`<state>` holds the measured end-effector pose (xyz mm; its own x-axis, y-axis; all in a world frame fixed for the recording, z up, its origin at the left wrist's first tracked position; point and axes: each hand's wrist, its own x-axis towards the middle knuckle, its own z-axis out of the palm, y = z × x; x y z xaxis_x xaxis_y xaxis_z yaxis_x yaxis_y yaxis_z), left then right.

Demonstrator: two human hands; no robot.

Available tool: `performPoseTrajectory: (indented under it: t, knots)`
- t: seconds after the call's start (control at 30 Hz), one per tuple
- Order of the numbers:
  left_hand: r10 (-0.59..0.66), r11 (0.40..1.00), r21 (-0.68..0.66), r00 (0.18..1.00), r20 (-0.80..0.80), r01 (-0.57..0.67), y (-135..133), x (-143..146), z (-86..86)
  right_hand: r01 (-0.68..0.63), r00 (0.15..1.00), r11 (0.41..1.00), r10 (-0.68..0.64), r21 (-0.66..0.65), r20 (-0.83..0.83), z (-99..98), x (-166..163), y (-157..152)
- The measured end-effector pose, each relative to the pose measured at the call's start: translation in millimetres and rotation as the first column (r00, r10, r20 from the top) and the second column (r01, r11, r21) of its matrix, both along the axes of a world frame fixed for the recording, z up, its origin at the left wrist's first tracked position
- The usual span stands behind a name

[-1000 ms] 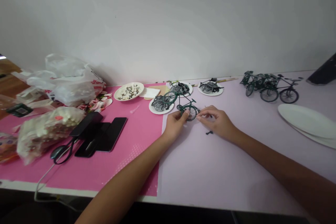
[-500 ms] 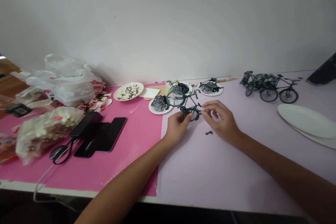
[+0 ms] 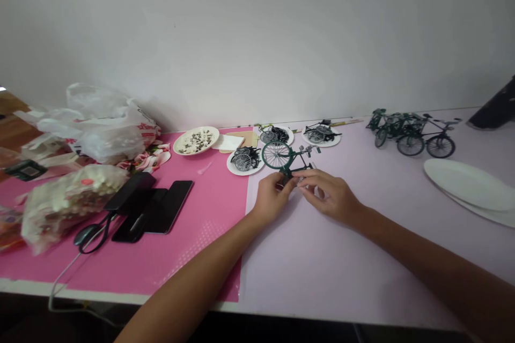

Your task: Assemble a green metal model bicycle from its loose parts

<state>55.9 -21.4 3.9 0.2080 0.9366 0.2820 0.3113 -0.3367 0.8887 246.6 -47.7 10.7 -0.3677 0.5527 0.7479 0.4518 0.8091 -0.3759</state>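
A dark green model bicycle (image 3: 277,154) is tipped up between my two hands, one spoked wheel raised toward the far side. My left hand (image 3: 270,195) is closed around its lower part, with thumb and fingers pinching near the other wheel. The fingers of my right hand (image 3: 328,193) are closed at the same lower part, beside the left thumb. Their tips and much of the lower wheel hide each other, so any small piece between them cannot be made out. Just beyond the bicycle lies a white plate (image 3: 241,172) bearing black bicycle parts.
Two more plates of parts (image 3: 289,133) (image 3: 337,142) stand by the wall. Several model bicycles (image 3: 414,134) are at the right, behind stacked white plates (image 3: 470,182). Left are a bowl (image 3: 197,142), phones (image 3: 171,206), a cable (image 3: 60,278) and plastic bags (image 3: 100,123).
The bicycle has turned and tilted in my left hand. My right hand has moved left and closer, to its lower part. The small black piece seen on the table is out of sight.
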Motion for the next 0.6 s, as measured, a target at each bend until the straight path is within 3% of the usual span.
performPoseTrajectory:
  t: [0.33,0.6]
  knots:
    - [-0.042,0.999,0.025,0.999,0.003,0.042,0.7,-1.3,-1.8,0.032,0.999,0.999,-0.032,-0.005,0.039,2.6,-1.4,-1.2]
    - [-0.046,0.997,0.054,0.998,-0.044,0.049,-0.1,-1.7,-2.3,0.060,0.992,0.994,-0.070,0.091,0.103,6.6,-0.7,-1.5]
